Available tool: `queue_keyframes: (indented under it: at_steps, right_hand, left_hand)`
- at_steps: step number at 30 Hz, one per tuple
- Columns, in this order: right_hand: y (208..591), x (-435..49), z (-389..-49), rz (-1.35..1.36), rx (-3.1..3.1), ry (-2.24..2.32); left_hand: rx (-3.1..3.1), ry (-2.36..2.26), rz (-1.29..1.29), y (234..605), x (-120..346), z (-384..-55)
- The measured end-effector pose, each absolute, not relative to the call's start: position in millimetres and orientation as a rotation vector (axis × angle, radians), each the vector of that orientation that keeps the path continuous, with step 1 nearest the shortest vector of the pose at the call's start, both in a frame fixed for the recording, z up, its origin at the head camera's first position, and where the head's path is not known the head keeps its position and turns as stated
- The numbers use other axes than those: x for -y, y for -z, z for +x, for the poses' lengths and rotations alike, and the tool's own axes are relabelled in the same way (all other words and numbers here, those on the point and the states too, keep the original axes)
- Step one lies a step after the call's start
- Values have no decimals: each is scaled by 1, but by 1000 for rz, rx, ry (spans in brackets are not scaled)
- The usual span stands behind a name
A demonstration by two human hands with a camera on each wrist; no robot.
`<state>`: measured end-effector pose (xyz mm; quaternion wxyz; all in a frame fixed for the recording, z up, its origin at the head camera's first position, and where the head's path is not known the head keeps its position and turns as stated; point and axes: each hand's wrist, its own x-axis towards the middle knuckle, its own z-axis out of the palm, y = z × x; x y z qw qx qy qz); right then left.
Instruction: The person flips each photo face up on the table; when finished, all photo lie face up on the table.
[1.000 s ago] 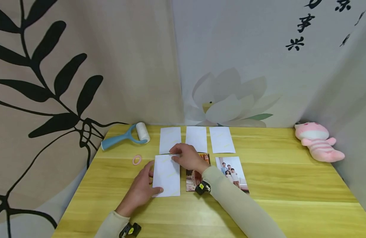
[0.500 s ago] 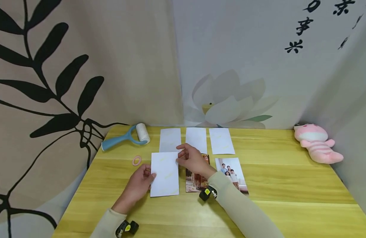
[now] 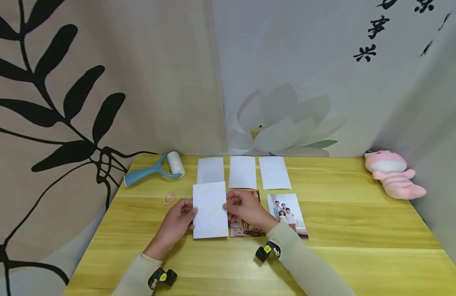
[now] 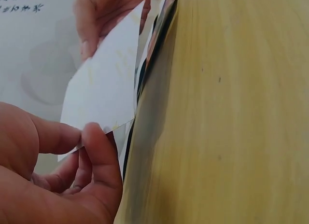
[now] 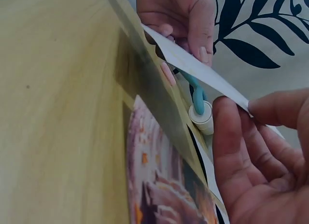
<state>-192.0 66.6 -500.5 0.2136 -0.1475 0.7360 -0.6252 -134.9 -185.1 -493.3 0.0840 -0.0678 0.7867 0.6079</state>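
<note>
A photo print (image 3: 210, 211), its white back with faint yellow marks facing up, is raised off the table between both hands. My left hand (image 3: 175, 222) pinches its left edge between thumb and fingers. At the opposite edge, my right hand (image 3: 248, 209) pinches it the same way, as the right wrist view (image 5: 263, 151) also shows. The side facing down is mostly hidden. Partly under my right hand lies a reddish-brown photo (image 3: 246, 229). A family photo (image 3: 287, 211) lies face up to its right.
Three white cards (image 3: 243, 172) lie in a row along the back of the table. Left of them is a blue-handled lint roller (image 3: 150, 172), with a pink ring (image 3: 169, 199) in front. A pink plush toy (image 3: 392, 174) lies at the right, near the wall.
The print has come up off the table and now tilts slightly. My left hand went from touching its edge to pinching it; my right hand shifted from its top corner down to its right edge.
</note>
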Motion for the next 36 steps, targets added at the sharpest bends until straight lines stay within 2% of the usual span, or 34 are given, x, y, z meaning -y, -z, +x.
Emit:
queue_keyframes:
  at_steps: [6,13,28,36]
  right_hand:
    - [491,-68,-188,-417,-2043,1768]
    - [473,-66,-180,-436,-2003,1829]
    - [459,-54,-173,-528,-1940,1987]
    - [461,-44,-175,-538,-2077,1906]
  left_hand:
    - [-2448,-1768,-208,492,178,-135]
    - [-2690,-1565,-85,482,161,-127]
    - [-2453,-1769,194,458,127,-110]
    - [-2551,-1663,184,456,127,-106]
